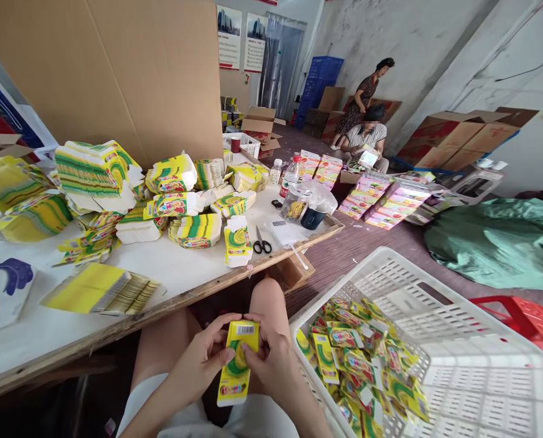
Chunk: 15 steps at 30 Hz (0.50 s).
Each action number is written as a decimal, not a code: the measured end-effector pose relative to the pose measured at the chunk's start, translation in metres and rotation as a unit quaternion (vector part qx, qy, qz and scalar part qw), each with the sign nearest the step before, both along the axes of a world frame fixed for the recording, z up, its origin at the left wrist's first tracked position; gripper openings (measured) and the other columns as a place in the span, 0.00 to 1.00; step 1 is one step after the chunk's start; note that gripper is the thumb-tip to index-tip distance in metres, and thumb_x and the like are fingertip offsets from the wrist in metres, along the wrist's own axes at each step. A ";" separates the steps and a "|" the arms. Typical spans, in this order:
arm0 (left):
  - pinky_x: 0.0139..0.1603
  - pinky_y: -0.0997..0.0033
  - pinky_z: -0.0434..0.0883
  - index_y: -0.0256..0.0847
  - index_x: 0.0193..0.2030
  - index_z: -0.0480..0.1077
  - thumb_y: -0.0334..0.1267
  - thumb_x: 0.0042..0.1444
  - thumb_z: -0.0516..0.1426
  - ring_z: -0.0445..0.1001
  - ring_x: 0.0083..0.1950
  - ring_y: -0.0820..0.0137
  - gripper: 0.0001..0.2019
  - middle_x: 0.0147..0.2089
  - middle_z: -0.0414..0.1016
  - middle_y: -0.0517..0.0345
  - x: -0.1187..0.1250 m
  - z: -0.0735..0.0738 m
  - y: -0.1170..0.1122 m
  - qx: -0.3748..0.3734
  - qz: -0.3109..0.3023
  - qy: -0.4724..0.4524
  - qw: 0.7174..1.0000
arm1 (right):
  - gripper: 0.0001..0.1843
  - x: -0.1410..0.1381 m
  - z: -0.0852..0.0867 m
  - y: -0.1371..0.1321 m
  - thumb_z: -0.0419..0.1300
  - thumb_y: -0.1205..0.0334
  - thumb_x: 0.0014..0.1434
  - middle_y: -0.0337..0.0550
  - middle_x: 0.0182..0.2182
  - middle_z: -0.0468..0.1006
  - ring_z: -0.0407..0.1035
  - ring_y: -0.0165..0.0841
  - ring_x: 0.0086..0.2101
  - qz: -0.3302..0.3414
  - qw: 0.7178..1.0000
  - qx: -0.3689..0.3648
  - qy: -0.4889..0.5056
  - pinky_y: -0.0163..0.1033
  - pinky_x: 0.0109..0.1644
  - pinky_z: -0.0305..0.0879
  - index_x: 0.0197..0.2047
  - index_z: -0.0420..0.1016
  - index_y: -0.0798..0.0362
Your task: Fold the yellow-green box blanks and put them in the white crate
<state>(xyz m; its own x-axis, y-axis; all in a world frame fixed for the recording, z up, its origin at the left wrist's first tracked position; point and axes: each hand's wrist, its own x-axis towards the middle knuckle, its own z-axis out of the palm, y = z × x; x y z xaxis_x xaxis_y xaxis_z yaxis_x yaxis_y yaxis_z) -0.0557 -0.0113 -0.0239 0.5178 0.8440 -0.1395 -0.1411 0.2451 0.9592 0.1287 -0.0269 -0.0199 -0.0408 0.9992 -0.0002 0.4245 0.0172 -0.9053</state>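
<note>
A yellow and green small carton (238,365) with a barcode near its top is held upright over my lap. My left hand (210,353) grips its left edge, the thumb lying on the front. On the other side my right hand (271,356) pinches it too, thumb pressed to the printed face. The fingers behind the carton are partly hidden. Right of my hands, a white plastic basket (476,310) contains many similar cartons (344,337). Stacks of flat yellow cartons (93,289) lie on the white table (184,277) to the left.
Black-handled scissors (262,246), a single carton (237,242), a clear jar (295,204) and a dark mug (312,218) stand near the table's wooden edge. Two people (367,131) are at the back among boxes. A green cloth (500,243) and red stool (522,322) lie right.
</note>
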 end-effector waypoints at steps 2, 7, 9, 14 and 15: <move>0.51 0.59 0.73 0.44 0.63 0.65 0.44 0.59 0.62 0.79 0.50 0.56 0.26 0.49 0.81 0.47 0.002 0.001 0.001 -0.005 0.005 0.000 1.000 | 0.24 -0.002 -0.001 0.000 0.60 0.69 0.53 0.31 0.22 0.72 0.64 0.31 0.21 0.003 1.000 -0.008 -0.002 0.33 0.25 0.57 0.53 0.73 0.48; 0.49 0.62 0.73 0.44 0.64 0.64 0.43 0.60 0.62 0.80 0.47 0.57 0.26 0.48 0.82 0.47 0.005 0.002 0.002 0.003 0.018 0.023 1.000 | 0.22 -0.006 -0.005 0.004 0.60 0.70 0.52 0.27 0.18 0.67 0.61 0.30 0.18 -0.047 0.999 -0.008 -0.020 0.34 0.24 0.54 0.51 0.72 0.50; 0.47 0.62 0.74 0.44 0.65 0.63 0.43 0.59 0.62 0.80 0.47 0.58 0.28 0.48 0.82 0.47 0.004 0.003 0.004 -0.011 0.024 0.015 1.000 | 0.23 -0.004 -0.004 0.005 0.61 0.69 0.53 0.27 0.17 0.66 0.62 0.30 0.19 -0.035 0.999 0.000 0.007 0.33 0.24 0.56 0.53 0.73 0.50; 0.43 0.64 0.75 0.42 0.63 0.66 0.42 0.56 0.65 0.81 0.43 0.59 0.28 0.46 0.83 0.47 -0.001 0.005 0.008 -0.039 0.031 -0.004 0.999 | 0.16 0.007 0.002 0.004 0.60 0.57 0.63 0.43 0.34 0.80 0.71 0.33 0.29 -0.019 0.996 0.027 0.089 0.36 0.31 0.67 0.52 0.79 0.49; 0.43 0.64 0.75 0.42 0.61 0.68 0.41 0.55 0.65 0.81 0.43 0.59 0.27 0.46 0.83 0.48 0.001 0.005 0.007 -0.037 0.033 -0.005 0.999 | 0.15 0.007 0.001 0.004 0.60 0.55 0.63 0.45 0.37 0.82 0.72 0.34 0.31 -0.029 0.993 0.022 0.112 0.36 0.33 0.68 0.51 0.80 0.49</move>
